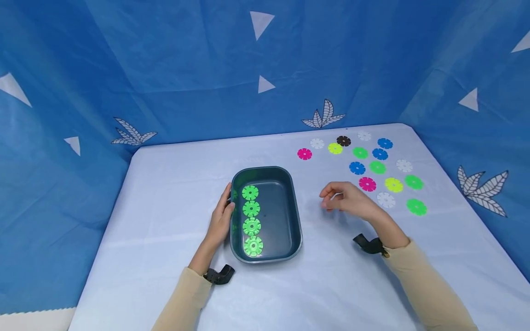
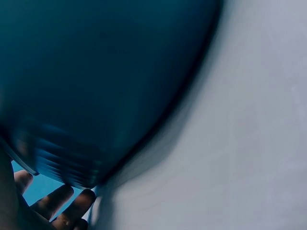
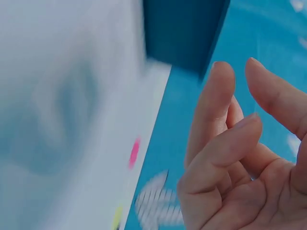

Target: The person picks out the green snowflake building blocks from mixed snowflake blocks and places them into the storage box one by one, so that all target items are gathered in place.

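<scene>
A dark teal plastic tub rests on the table, with several green notched plastic discs lined up along its left inner side. My left hand holds the tub's left side, thumb at the rim and fingers along the outer wall. In the left wrist view, the tub's outer wall fills much of the picture and fingertips show beyond it. To the right of the tub, my right hand hovers over the table. In the right wrist view, its thumb and index fingertips stand apart, with nothing between them.
Loose notched discs lie scattered at the back right: pink, yellow, blue, white, green and one black. A blue patterned cloth hangs behind the white table.
</scene>
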The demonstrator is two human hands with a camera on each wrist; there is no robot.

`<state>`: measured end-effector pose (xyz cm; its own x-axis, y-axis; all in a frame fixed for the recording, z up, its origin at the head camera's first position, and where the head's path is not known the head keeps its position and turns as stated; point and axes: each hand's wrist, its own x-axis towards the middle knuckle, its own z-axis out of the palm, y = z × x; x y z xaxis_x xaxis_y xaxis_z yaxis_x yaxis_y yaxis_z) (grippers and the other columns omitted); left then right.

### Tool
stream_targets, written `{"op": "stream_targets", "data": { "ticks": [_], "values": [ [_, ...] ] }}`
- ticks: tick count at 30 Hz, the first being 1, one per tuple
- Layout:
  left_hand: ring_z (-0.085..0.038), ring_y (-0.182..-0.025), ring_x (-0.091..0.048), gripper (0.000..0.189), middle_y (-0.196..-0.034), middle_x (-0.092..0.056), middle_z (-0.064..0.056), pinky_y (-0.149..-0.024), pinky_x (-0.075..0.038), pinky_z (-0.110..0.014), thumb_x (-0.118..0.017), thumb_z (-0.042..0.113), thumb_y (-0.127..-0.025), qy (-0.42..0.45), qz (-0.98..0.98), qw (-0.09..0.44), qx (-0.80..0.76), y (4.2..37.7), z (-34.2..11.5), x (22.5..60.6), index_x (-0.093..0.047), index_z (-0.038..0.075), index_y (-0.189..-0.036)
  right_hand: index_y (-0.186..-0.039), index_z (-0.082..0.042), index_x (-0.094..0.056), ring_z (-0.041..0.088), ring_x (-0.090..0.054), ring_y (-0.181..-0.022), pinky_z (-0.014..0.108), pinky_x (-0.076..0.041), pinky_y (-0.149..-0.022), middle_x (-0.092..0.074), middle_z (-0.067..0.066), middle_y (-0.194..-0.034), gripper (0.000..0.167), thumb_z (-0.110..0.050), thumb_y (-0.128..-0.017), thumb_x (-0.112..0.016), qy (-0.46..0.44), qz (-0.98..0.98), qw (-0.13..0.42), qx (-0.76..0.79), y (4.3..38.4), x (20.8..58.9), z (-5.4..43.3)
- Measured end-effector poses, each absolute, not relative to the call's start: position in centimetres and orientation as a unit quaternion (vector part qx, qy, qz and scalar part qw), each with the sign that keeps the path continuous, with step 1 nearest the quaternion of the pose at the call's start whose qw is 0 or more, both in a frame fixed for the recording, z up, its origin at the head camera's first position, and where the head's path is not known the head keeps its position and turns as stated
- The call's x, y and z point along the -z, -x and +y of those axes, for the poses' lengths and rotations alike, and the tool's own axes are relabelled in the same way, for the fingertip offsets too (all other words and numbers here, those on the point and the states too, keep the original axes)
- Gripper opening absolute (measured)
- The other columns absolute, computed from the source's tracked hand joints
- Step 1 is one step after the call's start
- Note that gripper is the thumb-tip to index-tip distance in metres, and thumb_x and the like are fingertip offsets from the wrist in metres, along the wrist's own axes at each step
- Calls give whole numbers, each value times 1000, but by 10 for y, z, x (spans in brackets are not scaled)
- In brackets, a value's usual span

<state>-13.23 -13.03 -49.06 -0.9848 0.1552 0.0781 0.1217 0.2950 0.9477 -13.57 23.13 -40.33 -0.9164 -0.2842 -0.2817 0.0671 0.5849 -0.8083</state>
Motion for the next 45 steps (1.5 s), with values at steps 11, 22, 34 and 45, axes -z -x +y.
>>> {"op": "stream_targets", "data": {
  "ticks": [11, 22, 34, 45],
  "values": [
    [-33, -146, -28, 55, -164, -21, -5, -118, -24, -56, -34, 16, -106, -85, 797, 14, -597, 131, -134, 491, -18, 26, -158, -129, 3, -52, -5, -61, -74, 29, -50, -67, -63, -7, -91, 51, -33, -94, -64, -99, 911, 100, 387, 114, 399, 357],
    [-36, -146, -28, 55, -164, -19, -7, -118, -23, -56, -34, 14, -106, -91, 799, 4, -594, 132, -134, 495, -18, 20, -158, -135, -1, -47, -2, -53, -77, 24, -45, -68, -50, -32, -80, 64, -46, -92, -63, -222, 885, 84, 400, 92, 416, 438],
    [-35, -146, -28, 54, -164, -19, -7, -118, -23, -56, -34, 15, -106, -96, 795, 11, -599, 132, -132, 494, -18, 22, -158, -141, 8, -39, 16, -48, -88, 23, -45, -61, -56, 5, -103, 79, -40, -87, -71, -240, 890, 123, 368, 90, 445, 452],
    [-42, -145, -27, 55, -162, -18, -18, -116, -24, -58, -33, 5, -105, -92, 802, 27, -590, 123, -125, 463, -17, 5, -157, -135, 13, -40, 38, -40, -100, 34, -40, -73, -44, 28, -116, 76, -20, -78, -79, -226, 903, 116, 347, 95, 454, 448]
  ]
}}
